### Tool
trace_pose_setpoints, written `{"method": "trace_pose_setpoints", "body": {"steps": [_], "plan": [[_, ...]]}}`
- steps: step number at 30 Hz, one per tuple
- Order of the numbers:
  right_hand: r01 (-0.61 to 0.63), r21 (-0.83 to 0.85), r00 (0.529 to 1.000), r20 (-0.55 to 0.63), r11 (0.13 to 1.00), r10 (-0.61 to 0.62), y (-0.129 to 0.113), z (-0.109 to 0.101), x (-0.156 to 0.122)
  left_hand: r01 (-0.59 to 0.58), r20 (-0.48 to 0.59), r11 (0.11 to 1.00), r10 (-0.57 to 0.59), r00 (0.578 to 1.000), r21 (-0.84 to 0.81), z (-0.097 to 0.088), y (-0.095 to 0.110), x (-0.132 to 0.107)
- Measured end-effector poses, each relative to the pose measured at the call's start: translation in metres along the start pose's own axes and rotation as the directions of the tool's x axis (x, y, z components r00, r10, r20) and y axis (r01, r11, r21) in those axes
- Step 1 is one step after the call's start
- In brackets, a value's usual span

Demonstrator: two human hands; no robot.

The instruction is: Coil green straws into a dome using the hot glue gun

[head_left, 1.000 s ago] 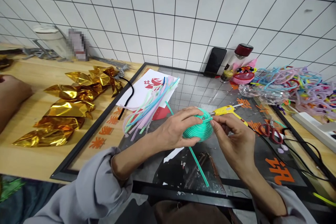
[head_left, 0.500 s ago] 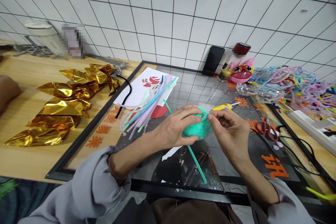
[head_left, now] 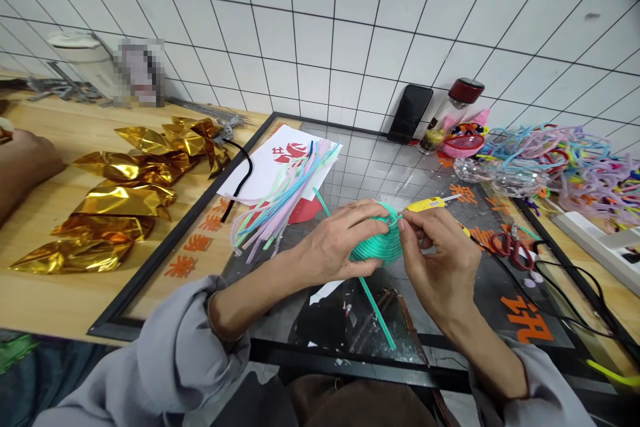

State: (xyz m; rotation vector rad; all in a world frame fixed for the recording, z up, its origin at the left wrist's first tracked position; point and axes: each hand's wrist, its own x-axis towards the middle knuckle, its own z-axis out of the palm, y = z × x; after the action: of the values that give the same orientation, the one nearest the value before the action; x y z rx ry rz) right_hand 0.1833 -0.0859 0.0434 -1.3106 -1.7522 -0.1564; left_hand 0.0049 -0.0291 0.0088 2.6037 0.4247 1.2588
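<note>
My left hand (head_left: 335, 243) wraps its fingers round a coiled teal tube dome (head_left: 381, 250), holding it over the black glass mat (head_left: 350, 167). My right hand (head_left: 440, 263) is closed at the dome's right side, its thumb and forefinger pinching the free end of the teal tube (head_left: 400, 219) against the coil. A straight length of teal tube (head_left: 377, 312) runs down from under the dome toward me. A yellow glue gun (head_left: 430, 203) lies just behind my right hand.
A bundle of pastel tubes (head_left: 280, 203) lies on white paper (head_left: 270, 170) left of my hands. Gold foil pieces (head_left: 125, 203) cover the wooden table. Red scissors (head_left: 510, 243), a phone (head_left: 410, 113), a bottle (head_left: 450, 113) and tangled coloured tubes (head_left: 565, 163) are right. Another person's arm (head_left: 23, 167) rests at far left.
My hands stay on the teal coil; the right fingers have shifted slightly along its top edge. The view has drifted a little.
</note>
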Motion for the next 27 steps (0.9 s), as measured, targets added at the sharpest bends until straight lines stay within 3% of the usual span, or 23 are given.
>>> {"method": "trace_pose_setpoints", "body": {"steps": [6,16,22,27], "plan": [[-0.136,0.088,0.990,0.047,0.987,0.132,0.010,0.000,0.004,-0.016,-0.008,1.000,0.016,1.000,0.021,0.001,-0.001,-0.002],[-0.377,0.267,0.918,0.237,0.887,0.319,0.012,-0.002,0.014,-0.006,0.027,0.999,0.004,1.000,0.051,-0.001,0.005,-0.001],[-0.285,0.216,0.947,0.213,0.934,0.239,0.012,-0.006,0.019,0.011,0.030,0.999,-0.013,0.999,0.046,-0.001,0.004,-0.002],[-0.146,0.166,0.967,0.233,0.975,0.105,0.014,-0.007,0.021,-0.001,0.014,1.000,0.001,1.000,0.026,-0.001,0.003,0.000]]}}
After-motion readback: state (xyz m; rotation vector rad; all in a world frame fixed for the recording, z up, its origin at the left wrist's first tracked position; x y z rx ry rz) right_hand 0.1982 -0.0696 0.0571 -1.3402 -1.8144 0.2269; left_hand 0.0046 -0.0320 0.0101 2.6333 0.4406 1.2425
